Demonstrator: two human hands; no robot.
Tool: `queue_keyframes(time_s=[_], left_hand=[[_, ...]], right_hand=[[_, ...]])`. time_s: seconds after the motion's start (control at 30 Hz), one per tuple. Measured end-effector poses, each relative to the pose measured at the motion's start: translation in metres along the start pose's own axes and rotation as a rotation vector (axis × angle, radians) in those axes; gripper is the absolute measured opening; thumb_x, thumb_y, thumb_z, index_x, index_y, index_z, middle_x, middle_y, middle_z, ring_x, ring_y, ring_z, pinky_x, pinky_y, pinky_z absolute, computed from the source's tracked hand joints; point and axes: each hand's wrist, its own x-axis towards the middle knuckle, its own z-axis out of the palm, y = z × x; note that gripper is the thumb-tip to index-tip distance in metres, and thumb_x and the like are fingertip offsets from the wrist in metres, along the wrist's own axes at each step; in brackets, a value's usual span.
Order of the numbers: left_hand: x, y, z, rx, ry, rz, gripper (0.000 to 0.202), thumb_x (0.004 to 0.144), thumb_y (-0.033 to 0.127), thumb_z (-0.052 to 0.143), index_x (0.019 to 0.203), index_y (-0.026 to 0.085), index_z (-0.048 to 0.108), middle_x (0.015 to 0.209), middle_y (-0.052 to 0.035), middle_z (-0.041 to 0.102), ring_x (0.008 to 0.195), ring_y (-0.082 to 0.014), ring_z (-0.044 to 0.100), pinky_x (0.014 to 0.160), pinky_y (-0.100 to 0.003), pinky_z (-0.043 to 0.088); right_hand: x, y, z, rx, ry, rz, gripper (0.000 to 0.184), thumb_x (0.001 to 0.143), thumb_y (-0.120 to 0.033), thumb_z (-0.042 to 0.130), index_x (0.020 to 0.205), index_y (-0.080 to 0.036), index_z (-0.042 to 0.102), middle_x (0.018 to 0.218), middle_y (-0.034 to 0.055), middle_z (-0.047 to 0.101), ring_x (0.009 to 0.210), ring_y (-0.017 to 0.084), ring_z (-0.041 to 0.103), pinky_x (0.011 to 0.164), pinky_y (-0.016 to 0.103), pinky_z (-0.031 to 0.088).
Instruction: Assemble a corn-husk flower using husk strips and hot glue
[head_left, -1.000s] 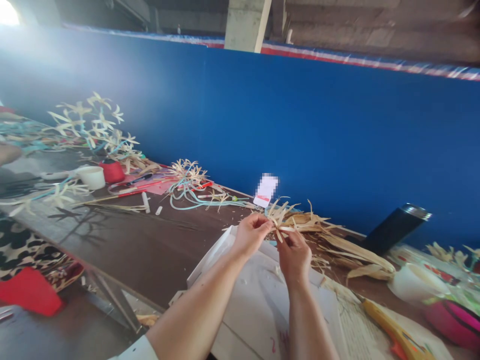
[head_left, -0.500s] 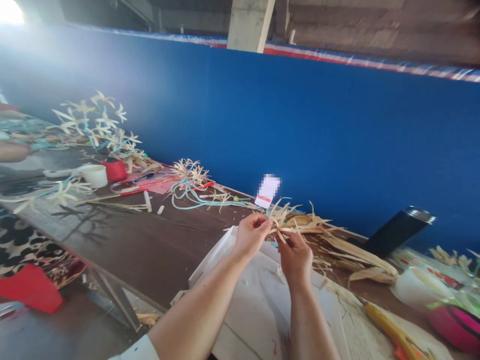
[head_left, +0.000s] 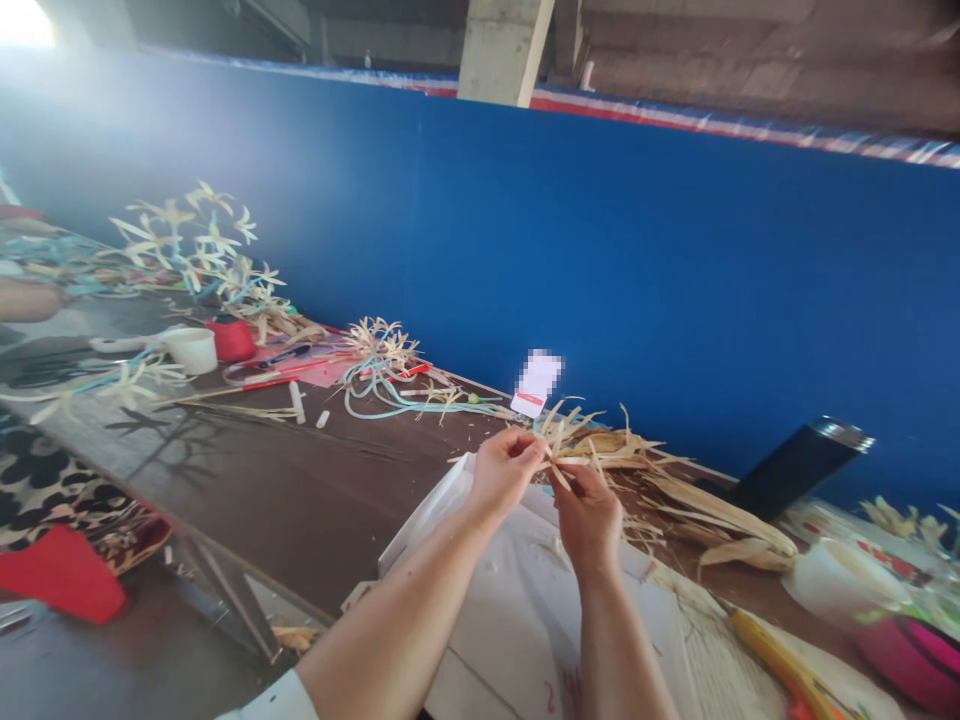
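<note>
Between my two hands is a small flower of pale, narrow dried-husk petals (head_left: 559, 470). My left hand (head_left: 508, 465) pinches it from the left with thumb and fingertips. From the right, my right hand (head_left: 590, 510) pinches a lower petal, its fingers closed. Both hands hover over a white box lid or board (head_left: 510, 590). Just behind them lie loose dried husks (head_left: 630, 445), partly overlapping the flower in view, so its far petals are hard to separate from the pile.
Finished-looking husk flowers on pale blue stems (head_left: 382, 345) lie along the blue partition (head_left: 675, 280). At right are a black flask (head_left: 799, 470), a white cup (head_left: 844, 580) and a yellow cutter (head_left: 787, 665). Leftward stand another white cup (head_left: 192, 350) and a red spool (head_left: 232, 340). Another person's arm (head_left: 30, 300) shows far left.
My right hand has shifted very slightly left and its fingers have moved a little at the flower. My left hand keeps its pinch. The whole view has drifted slightly.
</note>
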Motion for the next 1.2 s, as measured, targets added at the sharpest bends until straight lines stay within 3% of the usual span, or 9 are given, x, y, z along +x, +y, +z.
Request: queue_keyframes(time_s=[0.47, 0.73, 0.97, 1.2], left_hand=[[0.004, -0.010, 0.000, -0.053, 0.035, -0.010, 0.023, 0.068, 0.036, 0.062, 0.064, 0.013, 0.060, 0.057, 0.0010, 0.055, 0.055, -0.0089, 0.049, 0.054, -0.020, 0.038], [0.000, -0.001, -0.002, 0.029, -0.075, -0.048, 0.038, 0.068, 0.050, 0.060, 0.066, 0.013, 0.063, 0.055, -0.0001, 0.054, 0.053, -0.0088, 0.046, 0.050, -0.019, 0.034], [0.001, -0.001, -0.003, 0.086, -0.069, -0.077, 0.027, 0.063, 0.041, 0.066, 0.066, 0.014, 0.065, 0.059, -0.0009, 0.058, 0.054, -0.0096, 0.048, 0.052, -0.020, 0.037], [0.007, -0.009, -0.007, 0.149, -0.071, -0.083, 0.028, 0.065, 0.042, 0.063, 0.066, 0.014, 0.068, 0.057, -0.0015, 0.060, 0.053, -0.0102, 0.049, 0.052, -0.021, 0.036]], right_hand=[[0.001, 0.000, 0.000, 0.048, 0.014, 0.050, 0.030, 0.072, -0.047, 0.061, 0.077, -0.018, 0.067, 0.066, 0.0013, 0.063, 0.049, 0.013, 0.053, 0.052, 0.026, 0.040], [0.000, -0.002, 0.000, 0.032, 0.019, 0.058, 0.031, 0.072, -0.048, 0.060, 0.076, -0.018, 0.067, 0.060, 0.0009, 0.061, 0.051, 0.014, 0.052, 0.051, 0.026, 0.038], [0.000, 0.002, 0.000, 0.033, -0.009, -0.010, 0.026, 0.075, -0.043, 0.058, 0.079, -0.020, 0.069, 0.071, 0.0023, 0.064, 0.058, 0.015, 0.055, 0.056, 0.026, 0.042], [-0.001, 0.002, 0.001, 0.025, 0.002, -0.018, 0.024, 0.076, -0.041, 0.057, 0.078, -0.020, 0.069, 0.070, 0.0026, 0.063, 0.057, 0.015, 0.055, 0.055, 0.026, 0.041]])
